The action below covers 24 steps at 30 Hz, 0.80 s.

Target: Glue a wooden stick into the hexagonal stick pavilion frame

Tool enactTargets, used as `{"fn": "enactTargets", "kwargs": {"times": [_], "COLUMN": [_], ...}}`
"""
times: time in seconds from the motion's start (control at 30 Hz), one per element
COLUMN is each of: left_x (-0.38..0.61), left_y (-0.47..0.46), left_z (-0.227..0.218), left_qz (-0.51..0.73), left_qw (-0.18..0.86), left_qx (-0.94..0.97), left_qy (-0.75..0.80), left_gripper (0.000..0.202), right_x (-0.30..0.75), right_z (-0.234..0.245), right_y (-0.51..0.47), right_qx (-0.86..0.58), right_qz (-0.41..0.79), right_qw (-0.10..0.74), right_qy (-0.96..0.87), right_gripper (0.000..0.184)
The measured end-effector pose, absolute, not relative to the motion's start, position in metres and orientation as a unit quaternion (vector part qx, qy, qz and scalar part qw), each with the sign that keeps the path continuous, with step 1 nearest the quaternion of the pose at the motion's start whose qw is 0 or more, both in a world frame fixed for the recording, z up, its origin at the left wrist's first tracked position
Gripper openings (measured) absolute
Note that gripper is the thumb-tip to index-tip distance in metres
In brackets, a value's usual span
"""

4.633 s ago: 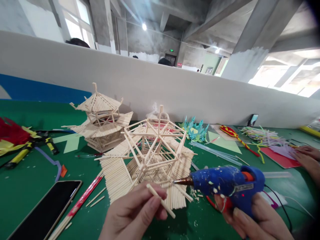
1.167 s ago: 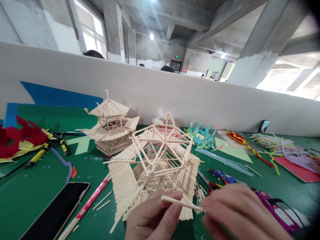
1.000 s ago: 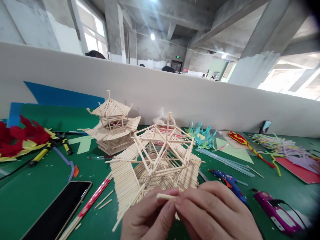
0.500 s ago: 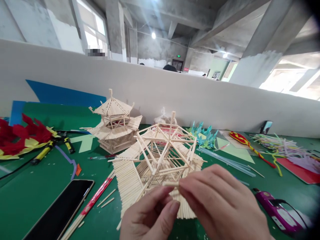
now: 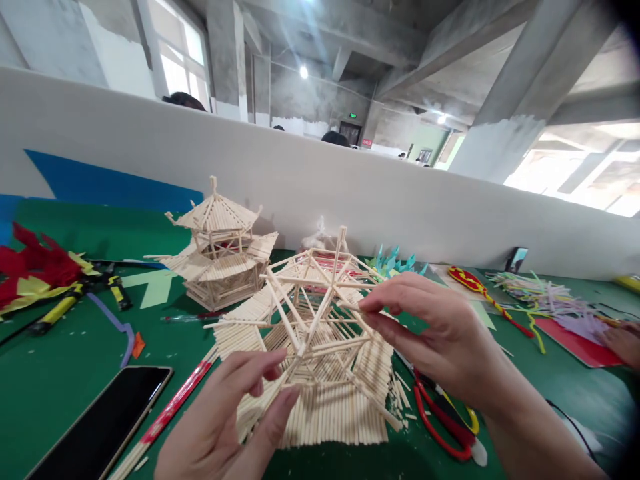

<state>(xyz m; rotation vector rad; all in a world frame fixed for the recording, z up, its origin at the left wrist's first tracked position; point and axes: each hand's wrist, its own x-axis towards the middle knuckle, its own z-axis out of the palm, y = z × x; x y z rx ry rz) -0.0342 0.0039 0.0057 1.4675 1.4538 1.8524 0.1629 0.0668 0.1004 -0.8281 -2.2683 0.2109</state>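
Observation:
In the head view, a pagoda model of thin wooden sticks stands before me, with an open roof frame above slatted lower eaves. My right hand is at the right side of that frame, thumb and fingers pinched on a short wooden stick. The stick's free end points left toward the roof's centre post; whether it touches the frame I cannot tell. My left hand is at the model's front left corner, thumb and fingers apart with nothing between them.
A finished-looking stick pagoda stands behind left. A phone and red-wrapped sticks lie left. Red-handled pliers and stick offcuts lie right. Another person's hand shows at the right edge. A white partition runs behind.
My hands have parted: the right carried the short stick up to the roof frame, while the left moved left and opened. The pliers have come into view, and another person's hand appears at right.

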Motion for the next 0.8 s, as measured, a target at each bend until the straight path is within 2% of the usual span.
{"fn": "enactTargets", "kwargs": {"times": [0.13, 0.27, 0.47, 0.6, 0.8], "left_x": [-0.042, -0.037, -0.033, -0.04, -0.046], "left_y": [0.016, 0.023, 0.032, 0.036, 0.039], "left_z": [-0.001, 0.0, 0.004, 0.004, -0.003], "left_qz": [0.599, 0.582, 0.56, 0.54, 0.53], "left_qw": [0.143, 0.085, 0.025, 0.028, 0.034], "left_qx": [0.581, 0.583, 0.615, 0.661, 0.706], "left_qy": [0.533, 0.561, 0.555, 0.519, 0.469], "left_gripper": [0.028, 0.035, 0.036, 0.035, 0.039], "right_x": [0.163, 0.16, 0.154, 0.149, 0.144], "right_z": [0.104, 0.101, 0.095, 0.093, 0.089], "right_y": [0.072, 0.073, 0.069, 0.067, 0.067], "right_qx": [-0.331, -0.307, -0.316, -0.326, -0.327], "right_qz": [0.153, 0.187, 0.122, 0.086, 0.067], "right_qw": [0.368, 0.342, 0.28, 0.244, 0.237], "right_qy": [-0.855, -0.868, -0.898, -0.909, -0.913], "right_gripper": [0.006, 0.007, 0.008, 0.01, 0.012]}}
